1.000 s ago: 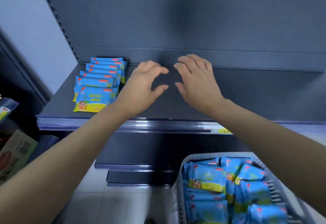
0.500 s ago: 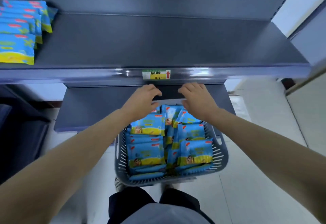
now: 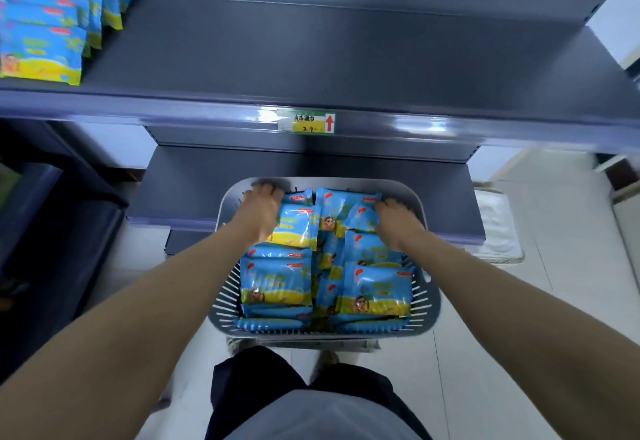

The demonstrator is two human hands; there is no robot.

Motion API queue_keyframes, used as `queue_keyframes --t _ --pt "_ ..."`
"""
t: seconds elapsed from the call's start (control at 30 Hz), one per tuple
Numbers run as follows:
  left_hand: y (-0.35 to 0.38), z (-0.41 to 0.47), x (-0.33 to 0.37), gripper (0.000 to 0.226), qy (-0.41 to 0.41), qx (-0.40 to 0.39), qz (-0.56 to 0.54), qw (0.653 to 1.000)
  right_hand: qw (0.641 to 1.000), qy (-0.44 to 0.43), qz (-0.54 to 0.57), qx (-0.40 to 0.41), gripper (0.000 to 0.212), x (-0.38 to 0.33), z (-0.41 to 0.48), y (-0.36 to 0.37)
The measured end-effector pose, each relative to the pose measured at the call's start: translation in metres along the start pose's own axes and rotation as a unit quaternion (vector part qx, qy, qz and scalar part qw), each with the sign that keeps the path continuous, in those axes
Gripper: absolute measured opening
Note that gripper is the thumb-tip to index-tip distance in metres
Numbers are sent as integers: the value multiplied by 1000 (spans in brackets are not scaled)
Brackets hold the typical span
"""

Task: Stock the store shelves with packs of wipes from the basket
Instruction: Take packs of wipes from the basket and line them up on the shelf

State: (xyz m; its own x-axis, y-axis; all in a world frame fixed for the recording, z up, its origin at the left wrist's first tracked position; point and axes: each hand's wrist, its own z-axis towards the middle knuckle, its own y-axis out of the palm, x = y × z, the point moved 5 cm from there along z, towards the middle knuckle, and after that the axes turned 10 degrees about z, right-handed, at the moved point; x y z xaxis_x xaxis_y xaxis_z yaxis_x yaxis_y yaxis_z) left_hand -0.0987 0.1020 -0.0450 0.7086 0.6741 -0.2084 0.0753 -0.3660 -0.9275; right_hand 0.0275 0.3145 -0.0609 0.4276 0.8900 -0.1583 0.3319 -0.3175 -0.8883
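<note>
**Both hands deep in the wipes basket**

A person's left hand [image 3: 264,209] and right hand [image 3: 397,223] reach into the far end of a grey plastic basket [image 3: 346,183]. The basket has slatted sides and rounded corners and sits on the pale tiled floor below a dark metal shelf [image 3: 329,55]. The fingers of both hands dip among the packs of wipes [image 3: 277,283] and are largely out of sight — the left ones smeared by blur against the far rim. Whether either hand grips a pack or merely touches one cannot be told.

The packs are glossy blue-and-yellow film pillows, crimped at the ends. They lie flat and on edge in loose, overlapping layers that fill the basket. The shelved packs [image 3: 45,48] sit in an overlapping row at the shelf's left end, cut off by the frame edge. A green-and-yellow price label [image 3: 306,121] with a red arrow sits on the shelf's shiny front strip — its writing is too small to read. A lower shelf [image 3: 187,183] is partly hidden behind the basket.
</note>
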Motion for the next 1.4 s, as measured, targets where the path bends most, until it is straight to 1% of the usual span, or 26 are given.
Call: queue_keyframes --t 0.07,0.17,0.2,0.27,0.37,0.43,0.53,0.6,0.73,0.87,1.03,1.17,1.33,1.4 --pt "-2 0 -2 50 -8 -25 14 1000 1000 4 -4 1 51 -2 2 -3" --pt "-15 -2 -3 31 22 -27 13 999 999 -15 -27 -21 40 -10 -1 -15" --pt "-21 -4 -5 27 28 -23 -3 999 999 -32 -28 -23 38 -17 -3 -25" --pt "-43 -11 -11 25 22 -9 -68 997 997 -75 -7 -21 31 -36 -6 -56" --pt "-94 -21 -28 20 18 41 -131 990 991 -132 -11 -24 14 -70 -11 -125" --pt "-131 -27 -46 19 16 82 -152 985 988 -151 -12 -9 15 -90 -14 -175" --pt "-179 -35 -80 24 -7 139 -181 974 983 -177 10 55 24 -118 -8 -242" --pt "-203 -39 -109 21 -22 171 -208 963 976 -191 56 89 26 -140 2 -279" --pt "-226 -36 -174 15 -38 215 -264 939 962 -186 161 120 28 -192 39 -332" --pt "-224 -19 -244 15 -56 227 -274 933 965 -172 164 108 39 -251 92 -349" --pt "-216 20 -313 14 -62 213 -273 936 968 -166 147 115 37 -318 157 -355" --pt "-203 55 -342 13 -34 191 -254 947 960 -166 189 125 23 -348 211 -350" --pt "-191 93 -364 13 -5 181 -251 951 952 -169 218 134 24 -366 259 -343" --pt "-191 108 -372 14 -2 176 -251 952 954 -168 200 150 22 -371 273 -342"
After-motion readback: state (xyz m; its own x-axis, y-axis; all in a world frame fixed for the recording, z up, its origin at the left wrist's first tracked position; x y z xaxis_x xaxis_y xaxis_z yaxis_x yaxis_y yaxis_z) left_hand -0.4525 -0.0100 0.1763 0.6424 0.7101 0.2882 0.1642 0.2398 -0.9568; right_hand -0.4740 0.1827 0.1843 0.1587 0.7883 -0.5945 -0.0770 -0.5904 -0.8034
